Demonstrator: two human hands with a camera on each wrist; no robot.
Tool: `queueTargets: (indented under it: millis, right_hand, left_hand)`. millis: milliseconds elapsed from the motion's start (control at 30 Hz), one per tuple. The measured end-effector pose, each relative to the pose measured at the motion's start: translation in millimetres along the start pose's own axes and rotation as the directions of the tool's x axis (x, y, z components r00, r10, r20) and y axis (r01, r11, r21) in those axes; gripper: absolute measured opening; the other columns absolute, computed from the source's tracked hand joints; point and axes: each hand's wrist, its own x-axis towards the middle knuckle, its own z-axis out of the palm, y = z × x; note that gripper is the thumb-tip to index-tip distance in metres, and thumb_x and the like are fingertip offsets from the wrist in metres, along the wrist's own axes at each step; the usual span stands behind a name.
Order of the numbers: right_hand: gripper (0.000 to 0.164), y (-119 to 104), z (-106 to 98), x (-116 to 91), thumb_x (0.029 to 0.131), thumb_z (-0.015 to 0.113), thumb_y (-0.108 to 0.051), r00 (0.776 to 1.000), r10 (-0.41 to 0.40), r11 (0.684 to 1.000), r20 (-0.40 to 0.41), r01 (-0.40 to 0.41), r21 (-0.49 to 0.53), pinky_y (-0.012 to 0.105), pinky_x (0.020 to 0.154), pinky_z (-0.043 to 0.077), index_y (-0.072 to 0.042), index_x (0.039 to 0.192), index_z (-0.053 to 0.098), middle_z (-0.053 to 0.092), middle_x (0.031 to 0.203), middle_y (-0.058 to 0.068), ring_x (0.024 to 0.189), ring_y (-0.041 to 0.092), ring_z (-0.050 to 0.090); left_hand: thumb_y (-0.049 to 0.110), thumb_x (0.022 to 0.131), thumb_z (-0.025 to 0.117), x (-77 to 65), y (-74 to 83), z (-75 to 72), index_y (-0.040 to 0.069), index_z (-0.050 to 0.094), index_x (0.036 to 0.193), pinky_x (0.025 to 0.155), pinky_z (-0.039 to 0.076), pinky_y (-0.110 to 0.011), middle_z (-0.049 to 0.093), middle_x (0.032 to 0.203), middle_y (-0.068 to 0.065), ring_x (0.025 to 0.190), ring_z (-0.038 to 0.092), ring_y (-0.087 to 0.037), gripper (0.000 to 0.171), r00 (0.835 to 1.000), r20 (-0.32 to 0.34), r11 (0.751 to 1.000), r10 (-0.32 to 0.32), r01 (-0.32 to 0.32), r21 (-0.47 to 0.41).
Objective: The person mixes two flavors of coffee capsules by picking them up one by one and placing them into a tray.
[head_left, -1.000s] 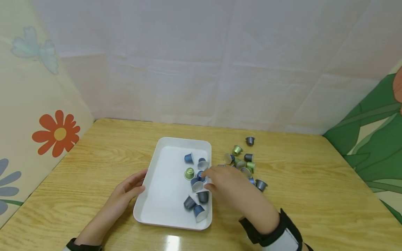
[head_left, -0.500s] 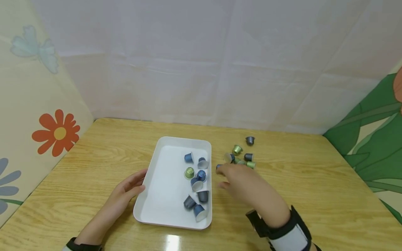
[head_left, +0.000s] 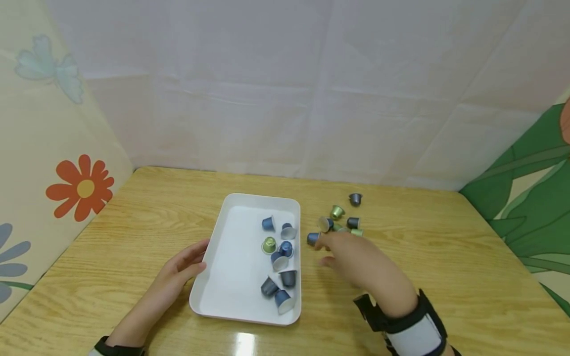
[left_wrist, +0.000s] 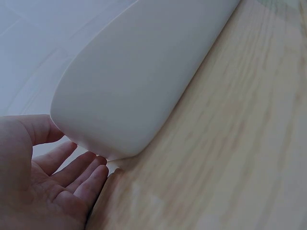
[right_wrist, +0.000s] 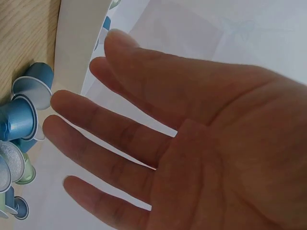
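A white tray [head_left: 236, 287] lies on the table with several blue, dark grey and green coffee capsules [head_left: 269, 288] along its right half. My left hand [head_left: 184, 264] holds the tray's left edge, thumb at the rim and curled fingers against the outer wall [left_wrist: 124, 86]. Right of the tray, my right hand [head_left: 352, 257] hovers over the loose capsules, its fingertips beside a blue capsule [head_left: 313, 239]. In the right wrist view its fingers [right_wrist: 115, 124] are spread and nearly straight, with nothing between them. The hand hides part of the pile in the head view.
More loose capsules lie behind the right hand: a green one [head_left: 337, 212], a dark one [head_left: 353, 223] and a dark grey one [head_left: 355, 199] farthest back. The wooden table [head_left: 445, 247] ends at a white backdrop [head_left: 285, 99], with printed panels at both sides.
My right hand has drawn back from over the tray's right side to the loose capsules, leaving a blue capsule in the tray uncovered. My left hand and the tray have stayed put.
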Motion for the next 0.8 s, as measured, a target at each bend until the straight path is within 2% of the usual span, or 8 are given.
queueTargets:
  millis: [300,400,600,800]
  right_hand:
    - [0.034,13,-4,0,0.084,0.077,-0.006,0.995,0.081,0.996,0.064,-0.082,0.017,0.048,0.085,0.053,-0.007,0.117,0.069,0.068,0.113,0.010,0.104,0.031,0.064]
    - [0.032,18,-5,0,0.085,0.077,-0.007,0.993,0.112,0.993,0.041,-0.111,-0.026,0.045,0.079,0.054,-0.007,0.116,0.069,0.069,0.111,0.009,0.099,0.029,0.065]
    - [0.030,29,-4,1,0.080,0.080,-0.009,0.992,0.121,0.980,-0.032,-0.124,-0.154,0.041,0.064,0.055,-0.007,0.110,0.072,0.071,0.103,0.009,0.085,0.026,0.067]
    - [0.034,39,-4,4,0.080,0.081,-0.010,0.984,0.175,0.975,-0.028,-0.177,-0.135,0.049,0.071,0.054,-0.005,0.113,0.071,0.070,0.111,0.016,0.096,0.034,0.066]
  left_hand:
    - [0.010,0.099,0.057,0.5,-0.9,-0.5,-0.006,0.040,0.146,0.092,0.046,-0.017,0.045,0.146,-0.025,0.114,0.053,0.005,0.053,1.000,0.002,1.000,0.006,-0.006,0.002]
    - [0.010,0.099,0.057,0.7,-0.8,-1.1,-0.006,0.040,0.146,0.092,0.046,-0.017,0.045,0.147,-0.024,0.117,0.052,0.001,0.053,1.000,0.001,1.000,0.006,-0.006,0.004]
    - [0.011,0.099,0.057,0.7,-0.3,-1.6,-0.006,0.040,0.146,0.093,0.045,-0.017,0.045,0.147,-0.023,0.120,0.051,-0.004,0.053,1.000,-0.005,1.000,0.010,-0.010,0.010]
    - [0.011,0.099,0.058,1.1,-2.1,-0.9,-0.006,0.041,0.146,0.093,0.044,-0.016,0.045,0.147,-0.024,0.114,0.052,0.005,0.053,1.000,-0.002,1.000,0.002,-0.002,0.014]
